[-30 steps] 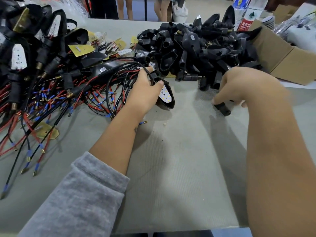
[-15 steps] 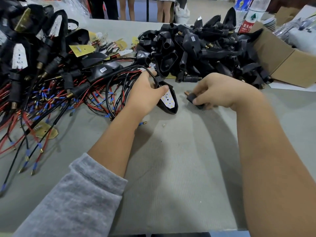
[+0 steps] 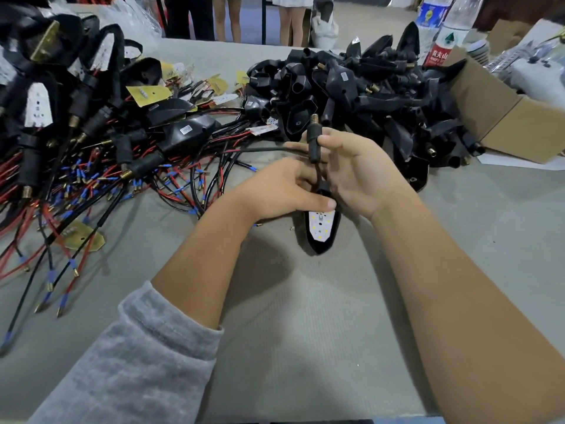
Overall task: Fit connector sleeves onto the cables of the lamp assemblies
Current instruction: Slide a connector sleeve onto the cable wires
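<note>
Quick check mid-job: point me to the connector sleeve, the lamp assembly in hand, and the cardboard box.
connector sleeve point(image 3: 314, 145), head view, middle of its black body, in the right hand's fingers.
lamp assembly point(image 3: 321, 229), head view, on its white LED board.
cardboard box point(image 3: 501, 123), head view, on its near side wall.

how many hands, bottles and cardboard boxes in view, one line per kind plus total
hands: 2 (left hand, right hand)
bottles: 2 (red-label bottle, blue-label bottle)
cardboard boxes: 1 (cardboard box)
total: 5
</note>
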`<state>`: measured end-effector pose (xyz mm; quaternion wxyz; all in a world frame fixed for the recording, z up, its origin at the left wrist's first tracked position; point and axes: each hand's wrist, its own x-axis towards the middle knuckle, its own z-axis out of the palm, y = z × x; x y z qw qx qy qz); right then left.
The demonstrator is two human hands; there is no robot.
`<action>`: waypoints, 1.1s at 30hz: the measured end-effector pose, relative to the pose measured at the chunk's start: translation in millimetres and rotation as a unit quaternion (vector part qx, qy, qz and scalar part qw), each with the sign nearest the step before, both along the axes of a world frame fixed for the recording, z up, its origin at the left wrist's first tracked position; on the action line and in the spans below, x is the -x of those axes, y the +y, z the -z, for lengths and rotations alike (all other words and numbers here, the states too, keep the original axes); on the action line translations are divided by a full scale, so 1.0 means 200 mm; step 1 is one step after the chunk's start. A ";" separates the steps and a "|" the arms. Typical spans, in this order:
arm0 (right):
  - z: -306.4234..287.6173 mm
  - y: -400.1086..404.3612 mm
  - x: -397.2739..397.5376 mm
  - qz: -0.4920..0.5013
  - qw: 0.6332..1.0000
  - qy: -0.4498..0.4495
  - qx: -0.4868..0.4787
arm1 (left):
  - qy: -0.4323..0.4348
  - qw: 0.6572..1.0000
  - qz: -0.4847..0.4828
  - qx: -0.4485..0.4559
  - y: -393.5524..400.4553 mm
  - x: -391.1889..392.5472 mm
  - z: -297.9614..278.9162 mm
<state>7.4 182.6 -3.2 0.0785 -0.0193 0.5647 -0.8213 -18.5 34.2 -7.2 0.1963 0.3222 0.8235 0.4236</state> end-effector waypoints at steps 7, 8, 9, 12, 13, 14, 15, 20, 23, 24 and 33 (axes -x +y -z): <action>0.02 -0.03 0.03 0.114 0.993 0.018 0.017 | 0.020 0.999 0.022 0.029 0.01 0.00 0.01; 0.02 -0.02 0.04 0.124 0.992 0.014 0.025 | 0.016 1.000 -0.001 0.010 0.01 0.00 0.01; 0.02 -0.01 0.04 0.128 0.991 0.012 0.036 | 0.007 0.999 -0.043 -0.018 0.02 0.00 0.01; 0.02 0.02 0.03 0.143 0.986 0.015 0.081 | -0.120 0.953 -0.208 -0.185 0.04 0.06 0.01; 0.02 0.03 0.03 0.150 0.984 0.012 0.097 | -0.174 0.918 -0.248 -0.254 0.04 0.08 0.01; 0.02 0.03 0.03 0.154 0.982 0.006 0.110 | -0.214 0.882 -0.278 -0.315 0.03 0.10 0.02; 0.02 0.04 0.03 0.154 0.982 -0.001 0.112 | -0.243 0.847 -0.297 -0.369 0.02 0.11 0.02; 0.03 0.04 0.02 0.088 0.996 -0.019 0.027 | -0.282 0.727 -0.330 -0.531 -0.06 0.16 0.04; 0.03 0.04 0.01 0.055 0.998 0.014 -0.012 | -0.262 0.709 -0.369 -0.541 -0.07 0.17 0.03; 0.03 0.03 0.01 0.052 0.998 0.028 -0.022 | -0.251 0.715 -0.380 -0.532 -0.07 0.17 0.03; 0.04 -0.01 0.01 0.083 0.990 0.072 -0.093 | -0.139 0.807 -0.444 -0.364 -0.03 0.16 0.05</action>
